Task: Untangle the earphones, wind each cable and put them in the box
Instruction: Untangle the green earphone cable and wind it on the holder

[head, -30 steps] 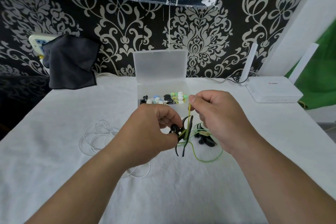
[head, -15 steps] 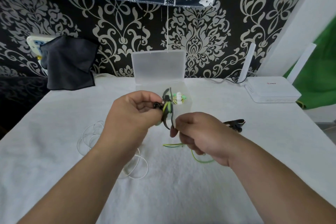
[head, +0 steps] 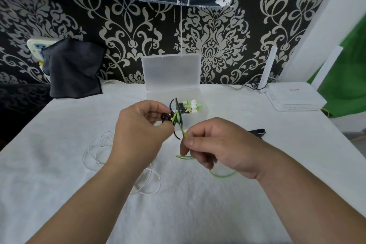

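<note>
Pinching the black ear-hook end of the green-and-black earphones (head: 175, 119) between thumb and curled fingers, the left hand (head: 142, 130) holds it above the table (head: 59, 184), just in front of the box (head: 198, 117). The right hand (head: 223, 148) is close beside it, thumb and forefinger nipped on the green cable (head: 221, 176) — the cable runs from the earpiece to that pinch, then trails under the hand and loops on the table. The translucent box stands open, its lid (head: 171, 71) upright against the patterned wall, with wound green and white earphones (head: 193, 106) inside. A white earphone cable (head: 95, 150) lies in loose loops left of the left wrist. Right of the right hand another black earpiece (head: 257, 132) rests on the table; whether it joins the green cable is hidden. A white router (head: 295, 98) sits far right, a dark cloth (head: 73, 69) far left.
</note>
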A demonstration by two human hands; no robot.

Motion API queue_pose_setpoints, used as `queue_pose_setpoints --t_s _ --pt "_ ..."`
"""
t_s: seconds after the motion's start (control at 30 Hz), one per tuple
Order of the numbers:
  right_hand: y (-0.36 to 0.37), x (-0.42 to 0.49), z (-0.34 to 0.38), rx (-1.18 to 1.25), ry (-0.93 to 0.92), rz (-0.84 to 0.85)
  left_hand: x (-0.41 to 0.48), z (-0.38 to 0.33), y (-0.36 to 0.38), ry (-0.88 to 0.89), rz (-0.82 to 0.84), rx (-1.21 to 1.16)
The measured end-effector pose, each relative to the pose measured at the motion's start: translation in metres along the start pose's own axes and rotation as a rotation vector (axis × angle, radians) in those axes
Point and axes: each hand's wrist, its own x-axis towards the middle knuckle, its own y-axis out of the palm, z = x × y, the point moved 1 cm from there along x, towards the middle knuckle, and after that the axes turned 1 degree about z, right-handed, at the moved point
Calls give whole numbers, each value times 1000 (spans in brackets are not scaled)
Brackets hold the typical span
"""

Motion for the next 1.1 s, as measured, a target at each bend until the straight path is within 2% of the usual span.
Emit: queue_pose_setpoints --t_s 0.13,0.27,0.4,0.5,0.6,0.73,0.83,0.9,1.0,1.1 --pt "-14 -2 6 47 -116 -160 -3 -3 -2 131 20 243" --pt "-23 -5 9 4 -165 -336 -6 -5 0 209 160 364" --pt "-24 -6 11 -275 -180 -511 -10 -9 4 231 298 307" --pt "-27 -5 7 -319 -180 -606 -10 -10 4 214 344 228" --pt "-27 -3 5 -305 -167 -633 -9 -11 3 187 381 143" --pt "-27 1 -5 -198 2 -540 -9 -11 3 88 409 -93" --pt "-21 4 -12 -127 138 -323 -7 -8 3 5 333 -286" --pt "-11 4 -12 -108 151 -179 -5 -6 5 -37 252 -356" --pt "4 4 -10 -111 152 -48 -3 -3 6 -80 153 -353" --pt "10 2 -5 -172 145 28 -1 -1 3 -40 62 -170"
